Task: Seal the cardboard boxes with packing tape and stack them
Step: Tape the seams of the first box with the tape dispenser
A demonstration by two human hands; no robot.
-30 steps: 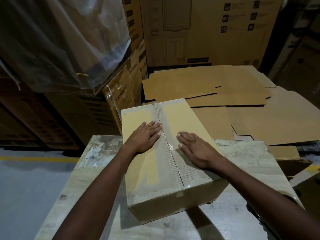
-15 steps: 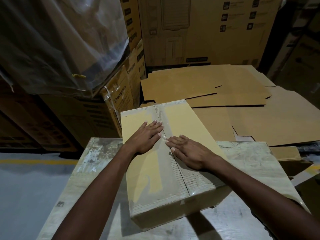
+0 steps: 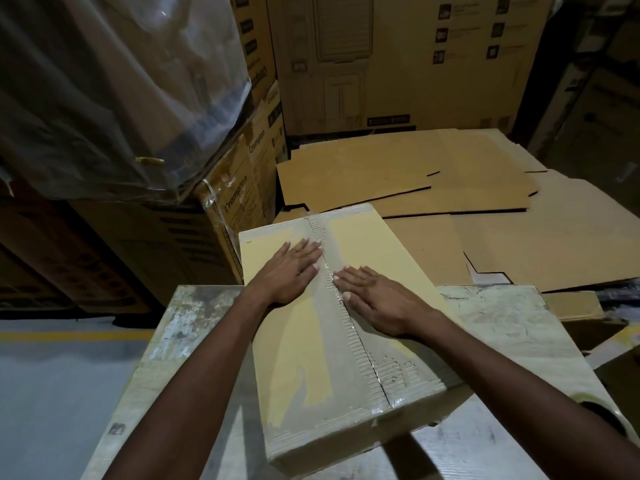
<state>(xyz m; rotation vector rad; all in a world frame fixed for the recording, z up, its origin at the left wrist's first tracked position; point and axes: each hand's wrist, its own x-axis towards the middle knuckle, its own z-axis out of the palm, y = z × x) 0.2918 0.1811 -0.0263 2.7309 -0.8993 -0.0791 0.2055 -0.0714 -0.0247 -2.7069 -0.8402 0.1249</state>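
The yellow-tan rectangular cardboard box [image 3: 304,358] lies on the worn whitish table [image 3: 183,323], far end overhanging, with clear packing tape [image 3: 360,355] along its centre seam. The left hand [image 3: 291,271] and right hand [image 3: 377,299] press flat beside that seam, fingers straight, holding nothing. I judge it stiff and probably light; for stacking, grip the long sides, not the slick tape.

A warehouse is indicated, probably: printed cartons [image 3: 398,64] stacked high, one load wrapped in plastic film [image 3: 104,81], flattened cardboard sheets [image 3: 381,174] piled, a yellow line [image 3: 69,335] painted on the floor [image 3: 52,393].
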